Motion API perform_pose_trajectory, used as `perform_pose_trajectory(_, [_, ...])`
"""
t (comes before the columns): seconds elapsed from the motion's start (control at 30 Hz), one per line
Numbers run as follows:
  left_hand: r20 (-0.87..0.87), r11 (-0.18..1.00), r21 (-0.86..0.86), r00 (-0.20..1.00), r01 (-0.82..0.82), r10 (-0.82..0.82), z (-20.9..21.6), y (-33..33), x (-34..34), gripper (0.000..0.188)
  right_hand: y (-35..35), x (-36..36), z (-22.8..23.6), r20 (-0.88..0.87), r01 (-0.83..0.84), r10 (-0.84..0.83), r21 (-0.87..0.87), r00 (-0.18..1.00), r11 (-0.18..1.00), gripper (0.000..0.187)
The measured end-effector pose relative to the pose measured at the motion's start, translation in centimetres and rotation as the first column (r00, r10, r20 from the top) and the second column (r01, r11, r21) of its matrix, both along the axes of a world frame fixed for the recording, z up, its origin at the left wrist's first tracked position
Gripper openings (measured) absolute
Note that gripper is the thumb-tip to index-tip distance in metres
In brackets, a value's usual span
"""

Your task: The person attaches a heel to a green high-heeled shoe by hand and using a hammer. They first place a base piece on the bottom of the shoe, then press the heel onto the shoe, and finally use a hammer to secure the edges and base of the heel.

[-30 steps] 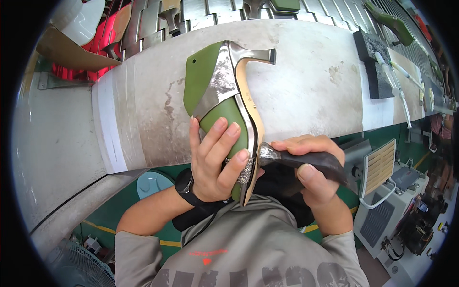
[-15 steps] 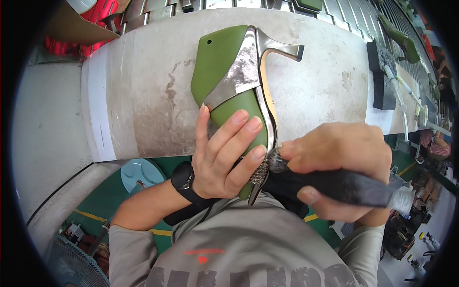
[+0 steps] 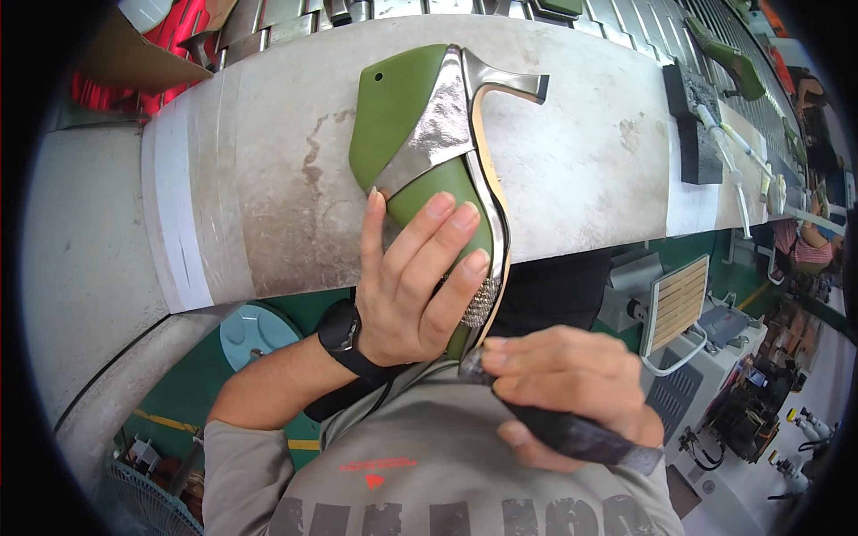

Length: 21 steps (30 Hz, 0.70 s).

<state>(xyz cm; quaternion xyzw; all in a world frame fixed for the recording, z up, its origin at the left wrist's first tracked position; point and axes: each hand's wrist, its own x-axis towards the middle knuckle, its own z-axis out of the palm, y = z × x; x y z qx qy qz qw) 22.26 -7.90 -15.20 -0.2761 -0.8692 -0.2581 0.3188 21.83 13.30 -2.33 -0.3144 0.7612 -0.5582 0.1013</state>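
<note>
A silver high-heeled sandal (image 3: 447, 116) on a green shoe last (image 3: 397, 116) lies on its side, heel toward the far right and toe toward my body. Over its front part lies my left hand (image 3: 411, 286), fingers spread across the green side and holding it; a watch is on that wrist. A glittering strap (image 3: 483, 302) shows beside my fingertips. Near the toe, my right hand (image 3: 572, 384) is closed round a tool with a thick dark handle (image 3: 572, 431). The tool's greyish end is at the sole edge by the toe, partly covered by my fingers; its exact kind is unclear.
The shoe rests over a pale, stained worktop (image 3: 581, 152). A black block (image 3: 693, 125) and white brush-like tools (image 3: 728, 143) sit at its right end. Beyond runs a metal conveyor (image 3: 626, 27) with another green shoe (image 3: 726, 58). A cardboard box (image 3: 143, 58) stands far left, a blue stool (image 3: 255, 335) below.
My right hand and its tool have moved toward my body, from the strap along the sole edge to the toe. My left hand still holds the shoe; the whole view has shifted slightly.
</note>
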Motion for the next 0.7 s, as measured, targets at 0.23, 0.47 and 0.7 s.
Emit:
perform_pose_trajectory(0.23, [-0.005,0.999,0.015,0.999,-0.042,0.042,-0.2,-0.2,0.1,0.079,2.6,1.8,1.0,0.196,0.358,-0.318,-0.222,0.927,0.907,0.056])
perform_pose_trajectory(0.47, [-0.02,1.0,-0.003,1.0,-0.01,0.01,0.2,0.8,0.2,0.077,-0.8,-0.6,-0.4,0.282,0.466,-0.407,-0.186,0.869,0.865,0.021])
perform_pose_trajectory(0.7, [-0.019,0.996,0.058,0.997,-0.072,0.073,-0.4,0.7,-0.2,0.08,0.7,-3.4,2.0,0.051,0.489,-0.487,-0.069,0.872,0.869,0.036])
